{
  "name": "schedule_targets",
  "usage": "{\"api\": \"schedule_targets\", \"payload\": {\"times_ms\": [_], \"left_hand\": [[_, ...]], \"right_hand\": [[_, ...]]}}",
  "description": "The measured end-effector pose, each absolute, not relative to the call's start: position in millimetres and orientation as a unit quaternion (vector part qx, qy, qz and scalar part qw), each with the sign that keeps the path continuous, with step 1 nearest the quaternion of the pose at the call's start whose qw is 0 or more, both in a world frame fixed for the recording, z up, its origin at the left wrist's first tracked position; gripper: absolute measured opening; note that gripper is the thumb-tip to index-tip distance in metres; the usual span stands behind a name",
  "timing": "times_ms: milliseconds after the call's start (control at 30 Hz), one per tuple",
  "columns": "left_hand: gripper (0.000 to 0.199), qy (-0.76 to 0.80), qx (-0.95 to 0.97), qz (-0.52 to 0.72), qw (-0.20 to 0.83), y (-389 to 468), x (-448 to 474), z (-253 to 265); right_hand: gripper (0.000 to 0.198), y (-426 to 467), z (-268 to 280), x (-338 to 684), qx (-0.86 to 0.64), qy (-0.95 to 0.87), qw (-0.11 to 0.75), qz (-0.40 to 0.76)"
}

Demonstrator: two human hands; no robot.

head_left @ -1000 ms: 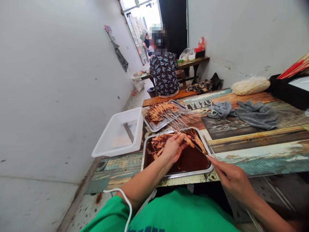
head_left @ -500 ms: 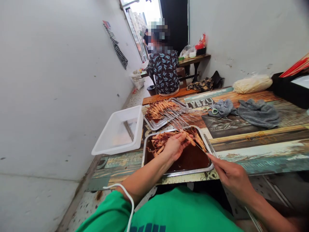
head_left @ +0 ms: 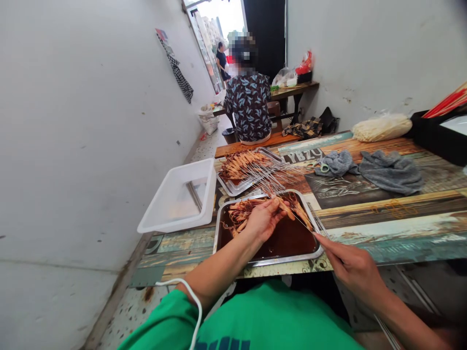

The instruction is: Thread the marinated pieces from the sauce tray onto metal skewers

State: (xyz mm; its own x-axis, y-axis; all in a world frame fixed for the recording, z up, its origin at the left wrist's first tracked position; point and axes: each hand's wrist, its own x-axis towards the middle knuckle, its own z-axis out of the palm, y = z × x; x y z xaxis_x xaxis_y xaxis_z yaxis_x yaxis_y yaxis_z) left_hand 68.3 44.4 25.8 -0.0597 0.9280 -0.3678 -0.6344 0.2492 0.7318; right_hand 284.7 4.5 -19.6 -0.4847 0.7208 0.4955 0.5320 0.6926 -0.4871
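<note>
My left hand (head_left: 265, 221) is closed on a long orange-brown squid-like piece (head_left: 285, 208) with thin stringy ends, over the near tray. Pinched in my right hand (head_left: 352, 265) is a thin metal skewer (head_left: 303, 224) that runs up to the left towards this piece; whether its tip is inside is hidden. More metal skewers (head_left: 387, 333) stick out below my right wrist. The near metal tray (head_left: 251, 263) holds dark brown liquid, with similar pieces (head_left: 242, 212) heaped at its left and a few at its right.
Behind it, a second tray (head_left: 233, 191) holds skewered pieces (head_left: 242, 164). A white plastic tub (head_left: 175, 223) stands left. Grey cloths (head_left: 390, 170), scissors (head_left: 324, 168), a bagged pale bundle (head_left: 381, 127) and a black box (head_left: 438, 133) lie right. A seated person (head_left: 248, 107) faces away.
Both hands keep nearly the same place and grip, with the skewer and piece barely moved. In the background, the seated person's head and a standing person outside have shifted slightly.
</note>
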Motion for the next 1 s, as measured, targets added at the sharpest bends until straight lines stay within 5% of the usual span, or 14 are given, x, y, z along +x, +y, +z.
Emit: {"api": "schedule_targets", "payload": {"times_ms": [1000], "left_hand": [[0.013,0.432,0.138,0.588,0.669,40.9,75.2,22.7]], "right_hand": [[0.038,-0.5,-17.8,280.3,-0.377,-0.858,0.336,0.094]]}}
